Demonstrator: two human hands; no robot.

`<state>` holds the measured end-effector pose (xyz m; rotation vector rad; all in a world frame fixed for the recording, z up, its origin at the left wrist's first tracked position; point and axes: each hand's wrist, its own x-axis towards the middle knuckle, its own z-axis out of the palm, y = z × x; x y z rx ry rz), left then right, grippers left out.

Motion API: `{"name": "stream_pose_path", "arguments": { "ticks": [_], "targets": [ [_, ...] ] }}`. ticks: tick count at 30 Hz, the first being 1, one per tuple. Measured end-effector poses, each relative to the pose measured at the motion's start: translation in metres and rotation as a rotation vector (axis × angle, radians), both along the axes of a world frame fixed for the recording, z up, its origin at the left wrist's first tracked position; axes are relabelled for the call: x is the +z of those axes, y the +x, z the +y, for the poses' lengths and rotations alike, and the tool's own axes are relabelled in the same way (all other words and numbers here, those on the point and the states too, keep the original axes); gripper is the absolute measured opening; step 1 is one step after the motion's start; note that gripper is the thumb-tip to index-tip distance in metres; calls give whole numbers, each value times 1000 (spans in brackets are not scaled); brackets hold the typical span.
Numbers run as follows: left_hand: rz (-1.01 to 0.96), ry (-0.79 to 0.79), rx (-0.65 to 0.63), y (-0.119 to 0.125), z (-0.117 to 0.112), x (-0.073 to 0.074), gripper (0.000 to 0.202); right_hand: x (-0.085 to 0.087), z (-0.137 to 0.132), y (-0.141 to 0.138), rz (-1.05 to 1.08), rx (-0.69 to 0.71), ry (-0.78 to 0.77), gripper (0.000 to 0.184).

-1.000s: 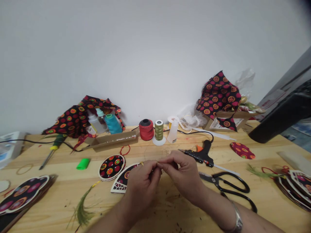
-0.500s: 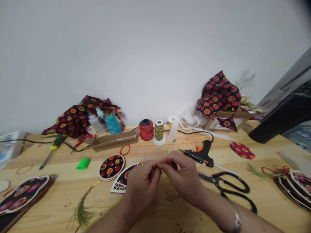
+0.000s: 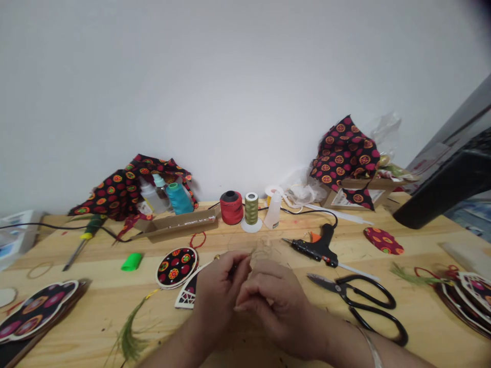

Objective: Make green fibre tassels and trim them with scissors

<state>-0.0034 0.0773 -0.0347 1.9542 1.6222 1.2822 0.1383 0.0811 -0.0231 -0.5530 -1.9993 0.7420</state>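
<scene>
My left hand (image 3: 222, 294) is closed in a pinch, and a bit of thin thread (image 3: 252, 251) shows at its fingertips. Right beside it, touching or nearly so, my right hand (image 3: 276, 304) has its fingers curled and pinched; what they hold is hidden. Loose loops of fine thread (image 3: 266, 248) lie on the wood just beyond the hands. A fan-shaped fabric piece with a white lattice edge (image 3: 186, 298) is partly covered by my left hand. Against it rests a round patterned piece (image 3: 176, 267) with a red cord. An olive tassel (image 3: 132, 332) lies left of my left forearm.
Black-handled scissors (image 3: 343, 291) and a glue gun (image 3: 318, 245) lie to the right. Red (image 3: 231, 209), olive (image 3: 251, 209) and blue (image 3: 179, 199) thread spools stand along the back. A screwdriver (image 3: 79, 250) and green cap (image 3: 131, 261) are at left, stacked patterned pieces (image 3: 470, 294) far right.
My right hand has turned and come down toward me, its fingers curling closer under the left hand. My left hand has shifted slightly. More of the scissors' blades shows now.
</scene>
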Motion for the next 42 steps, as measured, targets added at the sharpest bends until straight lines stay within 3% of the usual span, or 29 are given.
{"name": "stream_pose_path", "arguments": {
  "ticks": [8,12,14,16,19,22,24,27,29,31,36,42],
  "targets": [
    [-44,-41,67,-1,2,-2,12,-4,-8,-2,-144,218,41,16],
    [-65,-45,73,-2,2,0,12,-10,-7,-2,-67,393,-104,18],
    [-81,-44,87,-2,3,2,13,-10,-7,0,-11,405,-188,29],
    [-99,-45,103,-2,3,3,14,-8,-5,2,34,312,-258,41],
    [-130,-51,124,-2,5,4,14,-5,3,0,120,-17,-415,43],
    [-158,-53,150,-3,6,3,15,-7,12,-5,185,-222,-709,23],
    [-169,-56,165,-3,6,2,15,-11,16,-9,222,-142,-947,25],
    [-178,-63,178,-3,5,0,15,-14,16,-11,254,150,-1141,37],
    [-184,-70,174,-3,4,0,15,-15,14,-12,261,255,-1168,26],
    [-189,-74,165,-3,3,0,14,-15,12,-12,268,226,-1188,16],
    [-181,-66,159,-2,2,1,13,-11,10,-11,211,97,-1153,14],
    [-150,-49,176,-4,3,3,12,-6,4,-9,100,133,-1081,11]
  ]
}}
